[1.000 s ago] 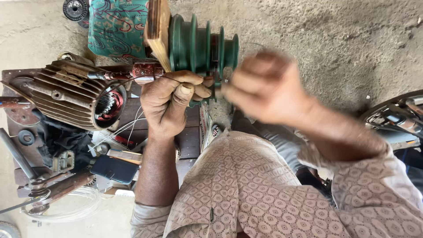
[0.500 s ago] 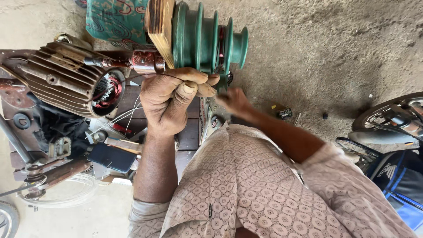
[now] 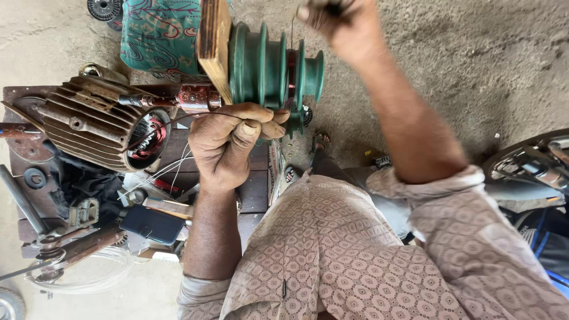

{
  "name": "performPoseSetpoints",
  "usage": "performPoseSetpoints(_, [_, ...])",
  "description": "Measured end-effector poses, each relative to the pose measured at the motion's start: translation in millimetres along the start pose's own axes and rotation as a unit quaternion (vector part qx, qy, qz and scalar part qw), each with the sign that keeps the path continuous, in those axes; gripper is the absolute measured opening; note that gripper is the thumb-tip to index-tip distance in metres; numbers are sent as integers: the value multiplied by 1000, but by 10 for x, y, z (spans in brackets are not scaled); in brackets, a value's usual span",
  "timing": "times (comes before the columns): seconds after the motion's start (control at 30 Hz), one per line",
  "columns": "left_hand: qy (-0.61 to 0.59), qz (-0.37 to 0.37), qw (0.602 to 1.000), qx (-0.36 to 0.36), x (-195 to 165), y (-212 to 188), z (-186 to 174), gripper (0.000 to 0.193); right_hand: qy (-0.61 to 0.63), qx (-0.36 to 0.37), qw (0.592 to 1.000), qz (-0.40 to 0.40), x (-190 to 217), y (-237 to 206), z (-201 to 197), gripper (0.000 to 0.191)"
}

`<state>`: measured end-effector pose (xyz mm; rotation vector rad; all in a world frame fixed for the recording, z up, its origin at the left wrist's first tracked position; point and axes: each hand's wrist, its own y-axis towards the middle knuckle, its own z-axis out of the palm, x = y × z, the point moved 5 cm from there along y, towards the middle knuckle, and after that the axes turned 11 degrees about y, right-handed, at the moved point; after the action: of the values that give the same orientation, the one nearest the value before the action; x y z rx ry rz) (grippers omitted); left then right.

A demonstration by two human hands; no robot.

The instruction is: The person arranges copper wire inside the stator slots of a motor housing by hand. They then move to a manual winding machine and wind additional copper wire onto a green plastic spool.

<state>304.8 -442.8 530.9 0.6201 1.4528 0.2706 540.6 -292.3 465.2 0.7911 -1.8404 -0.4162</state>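
A green stepped winding former is mounted on a spindle beside a wooden board, with reddish copper wire in one of its grooves. My left hand is closed just below it, pinching a thin copper wire between thumb and fingers, which rest against the former's edge. My right hand is raised beyond the former at the top of the view. It is blurred, its fingers closed on a small dark handle-like part. A fine wire strand runs down from near it to the former.
A finned grey motor housing with copper windings lies at the left on a wooden bench. Teal patterned cloth sits above it. A dark phone, metal tools and loose wires lie below. A motorcycle part is at the right.
My right hand has swung from beside the former, down behind it, then up to the top of the view. My left hand has kept its grip in place.
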Motion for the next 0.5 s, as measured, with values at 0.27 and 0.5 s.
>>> performPoseSetpoints(0.27, [4,-19,1000,5,30,1,-28,22,188,108,785,581,-507,-2220,1550,16])
performPoseSetpoints(0.5, [5,-31,999,10,57,60,-40,24,-182,239,951,-70,1090,-1382,767,14])
